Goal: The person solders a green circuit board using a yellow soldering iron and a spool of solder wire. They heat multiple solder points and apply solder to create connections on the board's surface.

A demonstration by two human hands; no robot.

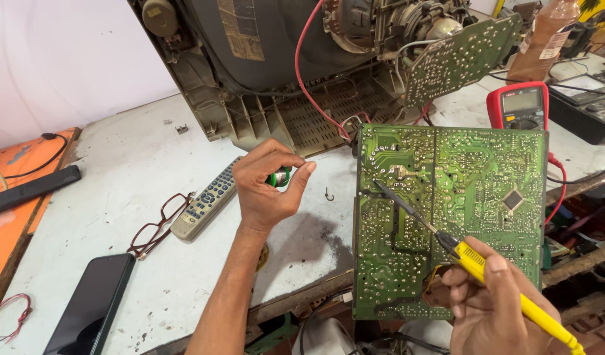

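My right hand [496,306] grips a yellow-handled soldering iron [476,263], its dark tip resting on the solder side of a large green circuit board [486,164] that hangs over the table's front edge. My left hand [266,184] is closed around a small green cylindrical part [279,177], held above the white table [144,158] just left of the board. An opened old television [276,59] stands behind both hands, with a red wire [302,79] running from it to the board.
A grey remote control [207,200] and red-framed glasses [159,223] lie left of my left hand. A black phone [92,306] sits near the front edge. A red multimeter [519,105] stands behind the board. A brown bottle [545,36] is at the back right.
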